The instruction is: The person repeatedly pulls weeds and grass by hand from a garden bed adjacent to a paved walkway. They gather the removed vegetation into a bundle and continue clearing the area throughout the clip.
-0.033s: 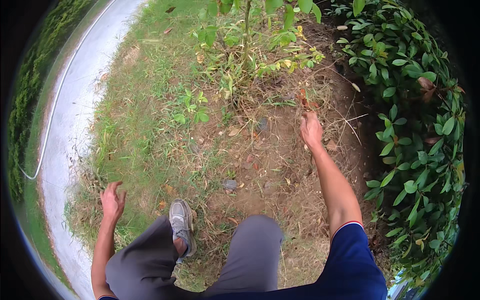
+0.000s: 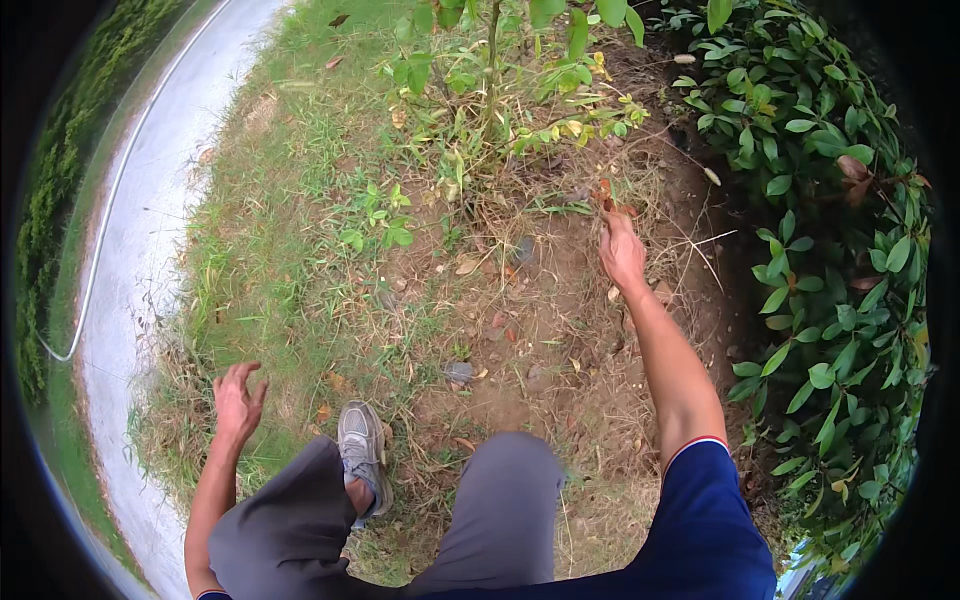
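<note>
The right hand (image 2: 622, 250) reaches to an orange-red leaf-like piece (image 2: 604, 188) at two o'clock, grasp impossible to tell, while the empty left hand (image 2: 238, 402) spreads loosely at eight o'clock, probably for balance.

The right hand (image 2: 622, 250) reaches a touch farther forward than a moment ago, its fingertips now up at the lower edge of the red scrap (image 2: 605, 188), though from here I can't tell if they touch it; the left hand (image 2: 238, 402) hangs slightly farther inward, toward the shoe (image 2: 362, 448)
</note>
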The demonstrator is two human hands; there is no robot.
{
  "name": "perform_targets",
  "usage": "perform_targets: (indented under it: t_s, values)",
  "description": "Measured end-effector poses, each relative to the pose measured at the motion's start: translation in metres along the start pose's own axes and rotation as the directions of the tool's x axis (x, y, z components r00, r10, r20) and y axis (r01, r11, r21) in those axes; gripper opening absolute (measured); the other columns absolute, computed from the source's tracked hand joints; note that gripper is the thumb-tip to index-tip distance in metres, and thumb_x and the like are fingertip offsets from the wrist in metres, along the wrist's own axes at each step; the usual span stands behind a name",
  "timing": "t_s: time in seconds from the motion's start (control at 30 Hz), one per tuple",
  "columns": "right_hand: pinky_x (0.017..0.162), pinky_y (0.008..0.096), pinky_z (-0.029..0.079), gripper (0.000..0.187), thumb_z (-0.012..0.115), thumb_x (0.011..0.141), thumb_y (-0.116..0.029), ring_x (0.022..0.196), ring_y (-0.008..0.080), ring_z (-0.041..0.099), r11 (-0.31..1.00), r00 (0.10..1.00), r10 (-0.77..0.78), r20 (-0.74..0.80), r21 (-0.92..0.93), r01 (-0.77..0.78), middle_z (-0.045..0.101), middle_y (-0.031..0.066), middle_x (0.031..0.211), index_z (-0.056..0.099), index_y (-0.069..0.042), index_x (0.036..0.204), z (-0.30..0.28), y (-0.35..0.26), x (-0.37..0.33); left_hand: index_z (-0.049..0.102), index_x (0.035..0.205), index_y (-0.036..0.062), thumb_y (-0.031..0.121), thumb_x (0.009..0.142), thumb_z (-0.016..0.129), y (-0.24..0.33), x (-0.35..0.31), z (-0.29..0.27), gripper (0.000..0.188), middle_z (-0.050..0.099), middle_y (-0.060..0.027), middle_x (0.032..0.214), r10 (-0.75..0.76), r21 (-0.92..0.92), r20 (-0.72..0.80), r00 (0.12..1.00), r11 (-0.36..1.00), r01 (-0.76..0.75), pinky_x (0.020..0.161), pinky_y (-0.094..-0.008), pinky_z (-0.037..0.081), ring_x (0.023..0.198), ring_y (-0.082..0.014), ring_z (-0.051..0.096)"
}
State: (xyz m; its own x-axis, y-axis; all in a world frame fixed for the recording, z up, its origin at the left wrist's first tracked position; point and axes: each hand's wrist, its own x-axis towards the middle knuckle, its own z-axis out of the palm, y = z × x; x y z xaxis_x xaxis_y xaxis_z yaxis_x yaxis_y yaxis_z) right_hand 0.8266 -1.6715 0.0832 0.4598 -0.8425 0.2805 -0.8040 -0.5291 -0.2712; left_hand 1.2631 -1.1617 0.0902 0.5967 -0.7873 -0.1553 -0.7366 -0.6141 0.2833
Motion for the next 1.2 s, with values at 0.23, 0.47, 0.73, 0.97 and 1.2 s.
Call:
perform_targets:
  t_s: [0.23,0.47,0.73,0.97,1.2]
  values:
    - [0.086,0.0414,0.047,0.047,0.050,0.086,-0.022,0.104,0.0346,0.056,0.942,0.991,-0.042,0.128,-0.326,0.082,0.044,0.0152,0.135,0.043,-0.008,0.131,0.014,0.002,0.090,0.058,0.107,0.0085,0.018,0.081,0.063,0.078,0.018,0.002,0.028,0.059,-0.0125,0.107,0.106,-0.224,0.131,0.986,0.972,-0.075,0.098,-0.0457,0.030,0.106,-0.0314,0.053]
    - [0.091,0.0439,0.043,0.044,0.047,0.083,-0.037,0.104,0.0350,0.057,0.930,0.817,0.353,0.455,-0.268,-0.252,0.061,0.0198,0.111,0.059,-0.012,0.117,0.072,0.074,0.111,0.063,0.098,0.0052,0.018,0.080,0.064,0.037,-0.007,0.032,0.022,0.062,-0.0145,0.096,-0.065,-0.355,0.139,0.988,0.928,0.111,0.082,-0.0389,0.044,0.092,-0.0276,0.058]
    - [0.083,0.0431,0.047,0.042,0.059,0.076,-0.039,0.099,0.0390,0.058,0.928,0.806,0.369,0.463,-0.136,-0.347,0.061,0.0226,0.106,0.065,-0.005,0.099,0.105,0.020,0.114,0.064,0.096,0.0035,0.016,0.079,0.065,0.029,-0.028,0.033,0.021,0.063,-0.0153,0.093,-0.150,-0.408,0.167,0.975,0.889,0.207,0.075,-0.0379,0.047,0.085,-0.0275,0.062]
    - [0.083,0.0411,0.048,0.042,0.064,0.073,-0.039,0.101,0.0325,0.061,0.830,0.773,0.558,0.302,-0.192,-0.524,0.063,0.0173,0.108,0.067,-0.006,0.099,0.127,0.025,0.110,0.065,0.098,0.0015,0.017,0.080,0.064,0.039,-0.026,0.029,0.023,0.063,-0.0159,0.094,-0.182,-0.400,0.195,0.964,0.882,0.248,0.077,-0.0358,0.047,0.087,-0.0257,0.062]
    - [0.083,0.0423,0.048,0.035,0.064,0.074,-0.034,0.099,0.0337,0.061,0.864,0.838,0.503,0.211,-0.147,-0.481,0.065,0.0153,0.104,0.067,-0.007,0.096,0.128,0.063,0.116,0.064,0.098,0.0011,0.018,0.081,0.064,0.038,-0.021,0.037,0.024,0.064,-0.0146,0.095,-0.197,-0.453,0.209,0.958,0.848,0.274,0.078,-0.0359,0.047,0.087,-0.0252,0.062]
